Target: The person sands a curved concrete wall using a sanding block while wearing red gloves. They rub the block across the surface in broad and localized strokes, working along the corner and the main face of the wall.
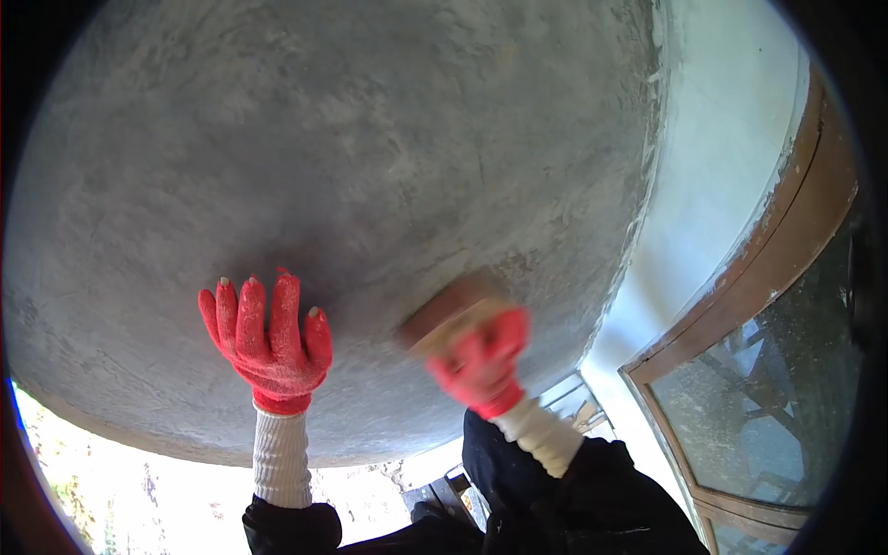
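Note:
In front of me spreads a grey, mottled plaster surface (361,159), with rough scratches and darker patches. My left hand (274,340), in a red work glove with worn fingertips, has its fingers spread at the surface; whether it presses on it I cannot tell. My right hand (482,361), also red-gloved, grips a flat block (451,312) with a reddish-brown face and a tan edge. Motion blurs both hand and block, so its exact kind is unclear. The block lies at or very near the plaster, below a rough brownish patch. White knitted cuffs cover both wrists.
A white wall (707,139) meets the plaster along a ragged edge on the right. Beyond it stands a brown-framed glass window or door (742,409). A dark plank support (447,496) shows below, by my dark-clothed legs. Bright daylight fills the lower left, past the plaster's edge.

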